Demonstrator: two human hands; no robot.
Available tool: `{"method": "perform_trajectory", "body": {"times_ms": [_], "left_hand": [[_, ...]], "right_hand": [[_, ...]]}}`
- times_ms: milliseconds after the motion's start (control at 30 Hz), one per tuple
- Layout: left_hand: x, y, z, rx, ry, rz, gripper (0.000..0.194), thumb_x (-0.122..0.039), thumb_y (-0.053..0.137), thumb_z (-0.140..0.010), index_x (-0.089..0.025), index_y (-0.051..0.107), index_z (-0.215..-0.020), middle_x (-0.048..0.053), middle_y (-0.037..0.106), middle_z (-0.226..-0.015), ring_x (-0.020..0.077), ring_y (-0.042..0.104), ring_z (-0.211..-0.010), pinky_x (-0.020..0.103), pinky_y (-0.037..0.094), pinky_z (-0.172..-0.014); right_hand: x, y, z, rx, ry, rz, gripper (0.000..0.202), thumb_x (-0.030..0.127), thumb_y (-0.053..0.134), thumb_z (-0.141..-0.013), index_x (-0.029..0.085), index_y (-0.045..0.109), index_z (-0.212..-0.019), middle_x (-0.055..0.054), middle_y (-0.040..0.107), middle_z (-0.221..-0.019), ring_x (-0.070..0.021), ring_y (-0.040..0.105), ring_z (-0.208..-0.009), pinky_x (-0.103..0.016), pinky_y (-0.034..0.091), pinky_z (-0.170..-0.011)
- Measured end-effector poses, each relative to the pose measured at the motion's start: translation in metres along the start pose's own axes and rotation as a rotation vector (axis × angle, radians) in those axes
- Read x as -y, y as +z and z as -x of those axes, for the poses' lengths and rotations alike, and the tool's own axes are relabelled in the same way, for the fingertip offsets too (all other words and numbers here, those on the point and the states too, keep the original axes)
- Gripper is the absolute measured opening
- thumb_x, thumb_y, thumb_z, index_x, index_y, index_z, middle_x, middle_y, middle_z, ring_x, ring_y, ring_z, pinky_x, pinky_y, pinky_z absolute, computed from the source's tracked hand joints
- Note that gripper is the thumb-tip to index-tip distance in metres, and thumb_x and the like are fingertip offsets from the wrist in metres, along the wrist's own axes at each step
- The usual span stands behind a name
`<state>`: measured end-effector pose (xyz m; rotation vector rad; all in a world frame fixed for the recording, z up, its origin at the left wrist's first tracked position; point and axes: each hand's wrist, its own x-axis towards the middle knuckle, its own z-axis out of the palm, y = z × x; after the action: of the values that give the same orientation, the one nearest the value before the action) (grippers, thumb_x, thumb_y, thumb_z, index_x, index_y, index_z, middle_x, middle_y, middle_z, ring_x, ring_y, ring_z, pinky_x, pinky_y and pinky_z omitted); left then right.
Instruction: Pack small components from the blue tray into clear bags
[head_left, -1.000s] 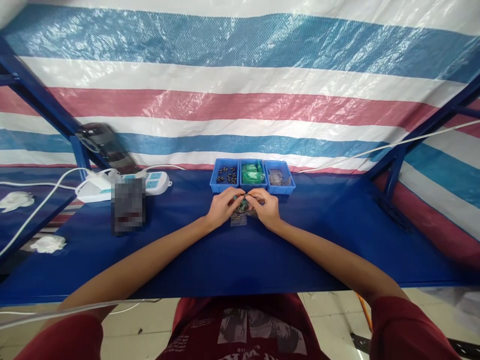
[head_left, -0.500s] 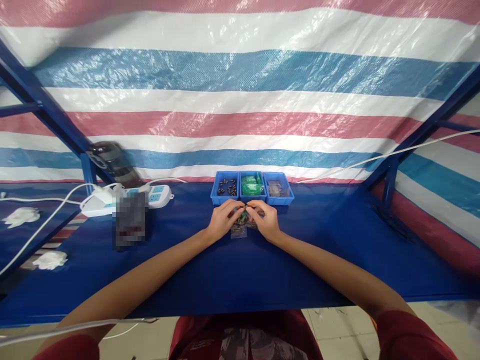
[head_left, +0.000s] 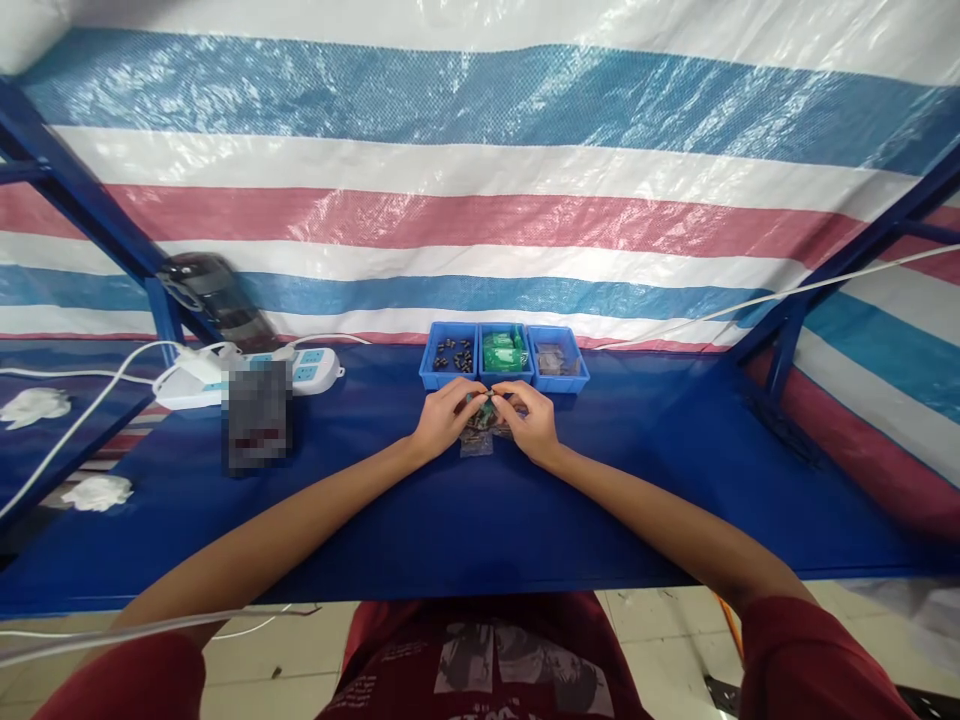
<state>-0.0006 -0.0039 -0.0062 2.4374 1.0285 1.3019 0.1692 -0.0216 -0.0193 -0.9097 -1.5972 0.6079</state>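
Observation:
My left hand (head_left: 448,420) and my right hand (head_left: 531,422) meet fingertip to fingertip, each pinching something too small to make out. Under them on the blue table lie small clear plastic bags (head_left: 477,443) with greenish and brown contents, partly hidden by the fingers. Just beyond my hands three blue bins stand side by side. Small dark parts (head_left: 454,356) lie in the left bin, green packets (head_left: 504,352) fill the middle one, and clear plastic pieces (head_left: 555,360) are in the right one.
A white power strip (head_left: 319,370) with cables and a pixelated dark object (head_left: 257,418) are on the left of the table (head_left: 465,530). A dark bottle (head_left: 217,300) leans behind them. Crumpled white tissues (head_left: 97,492) lie far left.
The whole view has shifted, so the table, bins and hands appear slightly higher. My hands stay together over the bags, with slight finger movement.

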Motion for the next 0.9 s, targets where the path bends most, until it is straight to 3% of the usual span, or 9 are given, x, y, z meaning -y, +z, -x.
{"method": "perform_trajectory", "body": {"times_ms": [900], "left_hand": [[0.0026, -0.0014, 0.0026, 0.011, -0.014, 0.019, 0.017, -0.032, 0.050, -0.090, -0.018, 0.059, -0.095, 0.003, 0.063, -0.086, 0.0103, 0.056, -0.065, 0.021, 0.045, -0.061]], "right_hand": [[0.0003, 0.0030, -0.0008, 0.030, -0.002, -0.027, 0.022, 0.036, 0.052, -0.088, 0.021, 0.061, -0.101, -0.004, 0.060, -0.087, -0.0104, 0.058, -0.056, -0.024, 0.052, -0.054]]}}
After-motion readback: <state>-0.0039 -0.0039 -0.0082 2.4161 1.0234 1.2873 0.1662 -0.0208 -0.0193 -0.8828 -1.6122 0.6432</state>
